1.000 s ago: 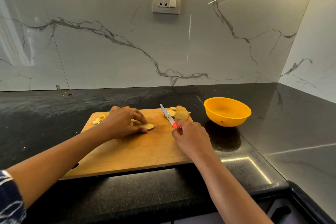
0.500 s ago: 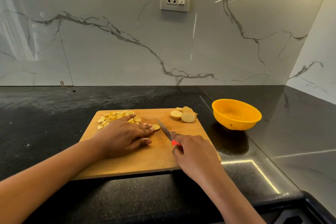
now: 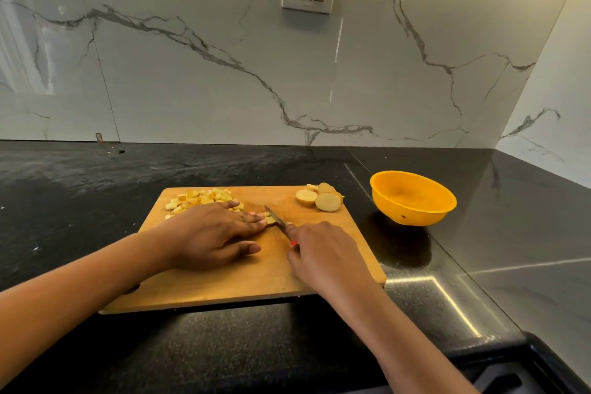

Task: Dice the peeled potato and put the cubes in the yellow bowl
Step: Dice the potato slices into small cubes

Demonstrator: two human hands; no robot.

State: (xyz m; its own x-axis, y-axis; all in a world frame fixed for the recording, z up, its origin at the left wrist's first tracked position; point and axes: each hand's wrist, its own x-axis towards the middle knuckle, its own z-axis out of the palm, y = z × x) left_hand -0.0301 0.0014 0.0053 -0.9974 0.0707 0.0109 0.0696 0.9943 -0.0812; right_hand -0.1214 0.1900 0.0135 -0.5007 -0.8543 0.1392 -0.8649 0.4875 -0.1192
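Left of centre on the wooden board (image 3: pixel 224 285), a loose heap of pale, blocky potato cubes (image 3: pixel 201 198) lies behind my left hand (image 3: pixel 211 233), whose fingers are straight and close together, pressing a thin potato slice (image 3: pixel 270 220) flat. Just right of those fingertips the steel knife (image 3: pixel 274 217) meets the slice, its red handle wrapped in the curled fingers of my right hand (image 3: pixel 323 256); I judge the damp slice could skid and bring the blade onto my nails. Further right sit smooth uncut potato rounds (image 3: pixel 319 198), then, on the glossy black counter (image 3: pixel 479 233), the rounded yellow bowl (image 3: pixel 412 198) with no cubes in it.
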